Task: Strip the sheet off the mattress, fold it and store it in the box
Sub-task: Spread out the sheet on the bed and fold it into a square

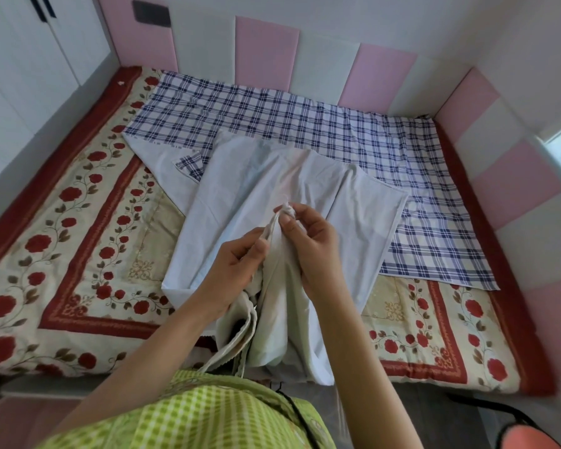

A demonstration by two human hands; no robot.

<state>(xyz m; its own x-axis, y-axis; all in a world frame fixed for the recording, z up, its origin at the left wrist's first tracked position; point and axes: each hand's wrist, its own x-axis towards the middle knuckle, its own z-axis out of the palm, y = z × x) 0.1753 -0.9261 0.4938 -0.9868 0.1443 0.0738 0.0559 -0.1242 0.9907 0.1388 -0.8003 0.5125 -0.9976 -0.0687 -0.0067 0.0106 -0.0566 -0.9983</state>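
Note:
The sheet [305,137] is blue-and-white plaid with a pale plain underside. It lies partly pulled back across the floral mattress [78,228]; its plaid face shows at the far side and the pale underside is folded toward me. My left hand [237,264] grips a bunch of the pale fabric near the bed's front edge. My right hand [308,241] pinches a corner of the same fabric just above it, fingertips lifted. Gathered cloth hangs down between my arms over the mattress edge. No box is in view.
Pink and white padded panels [266,50] line the walls behind and right of the bed. White wardrobe doors [30,59] stand at the left. An orange object [525,435] sits on the floor at bottom right.

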